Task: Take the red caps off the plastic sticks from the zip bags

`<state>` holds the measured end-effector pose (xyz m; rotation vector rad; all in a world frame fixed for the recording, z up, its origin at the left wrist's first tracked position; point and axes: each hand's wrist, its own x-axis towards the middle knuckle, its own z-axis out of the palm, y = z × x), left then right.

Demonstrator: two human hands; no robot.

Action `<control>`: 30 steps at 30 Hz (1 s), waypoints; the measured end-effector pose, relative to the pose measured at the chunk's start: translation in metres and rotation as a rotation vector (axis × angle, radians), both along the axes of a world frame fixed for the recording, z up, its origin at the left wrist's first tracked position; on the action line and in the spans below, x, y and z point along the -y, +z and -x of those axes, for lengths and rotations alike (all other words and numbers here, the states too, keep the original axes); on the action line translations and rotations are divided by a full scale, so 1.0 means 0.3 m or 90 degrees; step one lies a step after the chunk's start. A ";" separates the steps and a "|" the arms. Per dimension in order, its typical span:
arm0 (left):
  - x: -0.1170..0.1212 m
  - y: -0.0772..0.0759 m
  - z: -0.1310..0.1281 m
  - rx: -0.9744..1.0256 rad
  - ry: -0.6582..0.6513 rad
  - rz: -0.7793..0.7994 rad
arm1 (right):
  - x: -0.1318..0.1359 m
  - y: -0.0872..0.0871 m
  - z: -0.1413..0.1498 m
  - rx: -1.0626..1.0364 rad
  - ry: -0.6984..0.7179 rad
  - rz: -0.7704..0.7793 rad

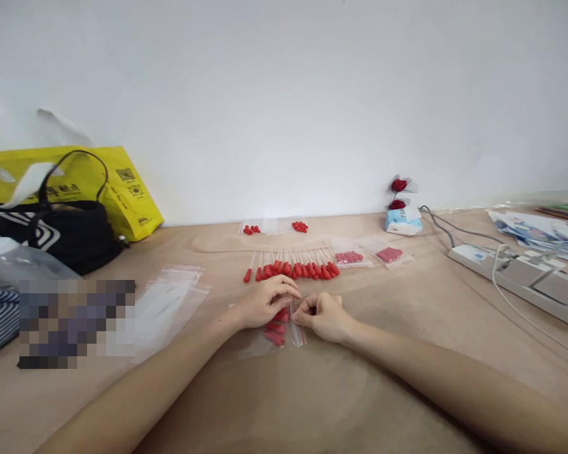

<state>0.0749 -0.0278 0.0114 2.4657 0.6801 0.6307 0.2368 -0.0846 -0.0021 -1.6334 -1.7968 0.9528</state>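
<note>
Our two hands meet over a small clear bag (pixel 260 345) on the wooden tabletop (pixel 265 403), and the red pieces (pixel 274 337) inside it show just below our left fingers. Our right hand (pixel 325 316) has thumb and forefinger pinched together on the bag's right edge, where a strip of plastic hangs down toward us. Our left hand (pixel 264 302) curves over the bag's upper part, its fingers bent and reaching toward the right ones — whether they grip the plastic or only rest on it, we cannot tell. Just beyond our fingertips a row of red-ended sticks (pixel 307 271) runs sideways, red ends toward us, so there is little room to push forward. Past the right end of that row lie two filled bags (pixel 350 257), their edges near each other; farther beyond our fingers, two more bags with red pieces (pixel 252 229) sit near the table's back edge, by the wall (pixel 265 113). Well to the left of our fingers, flat plastic bags (pixel 168 302) lie overlapping, their edges fanned. We have more room toward ourselves, between our forearms, and to the right — sideways movement there is bounded by the power strip (pixel 473 257), well apart from our right fingers.
</note>
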 end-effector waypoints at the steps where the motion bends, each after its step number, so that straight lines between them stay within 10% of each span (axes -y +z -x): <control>1: 0.000 0.002 0.003 -0.010 -0.004 -0.008 | -0.002 0.002 -0.004 -0.001 -0.002 0.005; 13: 0.005 0.018 0.001 -0.079 -0.018 -0.038 | -0.013 -0.004 -0.028 -0.020 0.022 -0.006; 24: 0.008 0.003 -0.006 -0.002 0.016 -0.072 | -0.035 -0.038 -0.104 0.201 0.214 -0.637; 30: 0.009 -0.004 -0.010 -0.002 0.001 -0.079 | -0.044 -0.035 -0.089 0.271 0.245 -0.818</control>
